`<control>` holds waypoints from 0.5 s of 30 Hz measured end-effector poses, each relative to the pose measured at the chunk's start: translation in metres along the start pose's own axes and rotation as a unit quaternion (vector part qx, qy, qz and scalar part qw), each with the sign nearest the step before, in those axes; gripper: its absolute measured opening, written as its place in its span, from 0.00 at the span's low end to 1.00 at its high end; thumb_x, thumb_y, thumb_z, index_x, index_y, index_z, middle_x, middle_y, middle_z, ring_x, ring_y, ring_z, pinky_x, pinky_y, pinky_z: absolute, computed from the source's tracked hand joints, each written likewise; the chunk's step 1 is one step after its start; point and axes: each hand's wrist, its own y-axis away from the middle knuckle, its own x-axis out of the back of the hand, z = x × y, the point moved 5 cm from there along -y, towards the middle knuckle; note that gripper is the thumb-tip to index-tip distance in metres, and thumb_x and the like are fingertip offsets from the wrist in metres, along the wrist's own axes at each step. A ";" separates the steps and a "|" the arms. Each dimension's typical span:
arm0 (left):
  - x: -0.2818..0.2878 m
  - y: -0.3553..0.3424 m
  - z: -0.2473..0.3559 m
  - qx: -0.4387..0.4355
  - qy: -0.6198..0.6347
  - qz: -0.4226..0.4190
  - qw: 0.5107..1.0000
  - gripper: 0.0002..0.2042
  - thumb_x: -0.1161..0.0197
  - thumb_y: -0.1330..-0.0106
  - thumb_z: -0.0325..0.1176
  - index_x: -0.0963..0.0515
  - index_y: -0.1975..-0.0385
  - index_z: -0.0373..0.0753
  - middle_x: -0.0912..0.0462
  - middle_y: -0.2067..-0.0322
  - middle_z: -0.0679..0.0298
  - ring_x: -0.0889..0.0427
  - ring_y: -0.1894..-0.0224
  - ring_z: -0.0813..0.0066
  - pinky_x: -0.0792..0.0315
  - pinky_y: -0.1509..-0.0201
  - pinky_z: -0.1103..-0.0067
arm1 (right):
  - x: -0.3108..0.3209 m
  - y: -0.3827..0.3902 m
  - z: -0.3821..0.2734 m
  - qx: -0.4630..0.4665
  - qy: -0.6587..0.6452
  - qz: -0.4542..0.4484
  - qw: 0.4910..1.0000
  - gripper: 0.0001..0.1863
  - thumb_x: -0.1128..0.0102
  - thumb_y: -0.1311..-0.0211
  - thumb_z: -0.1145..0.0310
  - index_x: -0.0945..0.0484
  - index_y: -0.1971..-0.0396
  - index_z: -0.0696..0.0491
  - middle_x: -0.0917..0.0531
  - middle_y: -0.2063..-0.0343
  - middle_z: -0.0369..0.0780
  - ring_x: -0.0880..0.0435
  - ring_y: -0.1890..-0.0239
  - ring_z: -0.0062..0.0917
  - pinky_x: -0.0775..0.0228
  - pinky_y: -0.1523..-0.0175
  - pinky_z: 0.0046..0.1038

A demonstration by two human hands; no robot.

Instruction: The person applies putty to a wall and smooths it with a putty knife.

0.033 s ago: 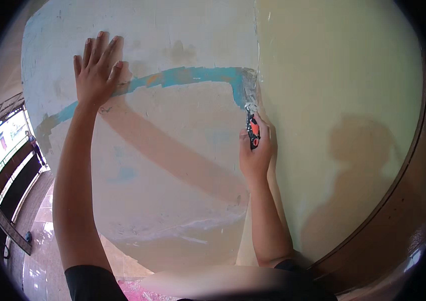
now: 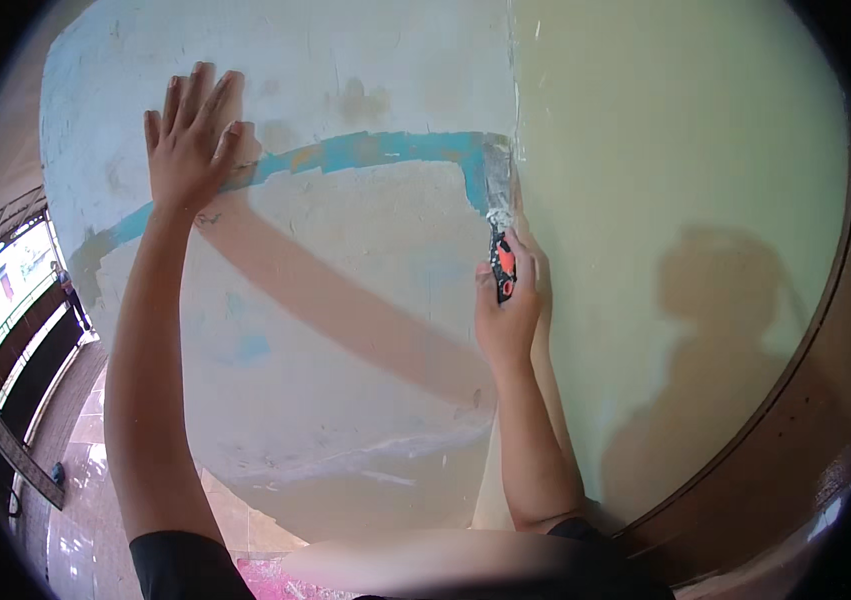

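Observation:
My left hand rests on the pale wall with its fingers spread, holding nothing. A turquoise strip bared in the wall's paint curves past the heel of that hand and bends down at its right end. There, my right hand grips a paint scraper with a black and orange handle. Its metal blade points up and lies against the wall by the corner, beside the strip. Whitish residue clings where blade meets handle.
A yellow-green wall adjoins on the right, bordered by a brown surface. Shadows fall across both walls. Far left, a person stands near a bright opening over a tiled floor. Something pink lies below.
My right hand and the scraper sit very slightly lower. The left hand keeps its place on the wall.

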 end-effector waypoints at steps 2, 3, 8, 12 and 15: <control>-0.001 -0.001 0.001 0.005 -0.006 0.001 1.000 0.26 0.52 0.29 0.54 0.39 0.30 0.66 0.49 0.25 0.75 0.54 0.23 0.65 0.61 0.23 0.54 | -0.001 0.003 0.007 -0.019 0.001 -0.005 1.000 0.25 0.41 0.36 0.72 0.31 0.39 0.56 0.18 0.51 0.50 0.15 0.52 0.38 0.25 0.48 0.32; -0.003 -0.001 0.001 0.001 0.001 0.007 1.000 0.27 0.52 0.29 0.54 0.39 0.30 0.67 0.49 0.25 0.75 0.54 0.23 0.65 0.61 0.23 0.54 | 0.000 0.000 0.008 0.000 0.009 0.007 1.000 0.25 0.40 0.36 0.72 0.31 0.38 0.55 0.18 0.51 0.50 0.15 0.53 0.38 0.25 0.48 0.32; -0.007 0.003 -0.004 -0.003 -0.012 0.027 1.000 0.26 0.54 0.29 0.57 0.40 0.30 0.70 0.49 0.25 0.77 0.53 0.23 0.68 0.62 0.21 0.57 | -0.003 -0.012 0.005 -0.037 -0.048 -0.012 0.998 0.26 0.41 0.35 0.73 0.32 0.37 0.55 0.18 0.51 0.50 0.15 0.53 0.36 0.25 0.47 0.32; -0.011 0.003 -0.006 -0.023 -0.006 0.059 0.998 0.26 0.54 0.29 0.57 0.40 0.30 0.70 0.48 0.25 0.77 0.53 0.23 0.68 0.62 0.21 0.58 | -0.001 -0.010 0.011 -0.008 -0.007 -0.013 1.000 0.26 0.41 0.35 0.73 0.32 0.37 0.55 0.19 0.49 0.50 0.16 0.50 0.34 0.26 0.46 0.31; -0.012 0.003 -0.004 -0.028 0.010 0.068 0.997 0.26 0.54 0.29 0.57 0.40 0.30 0.69 0.48 0.25 0.77 0.53 0.23 0.68 0.62 0.21 0.58 | 0.002 -0.017 0.006 -0.018 -0.038 -0.009 0.999 0.26 0.41 0.35 0.73 0.32 0.37 0.56 0.21 0.47 0.50 0.17 0.49 0.33 0.26 0.45 0.31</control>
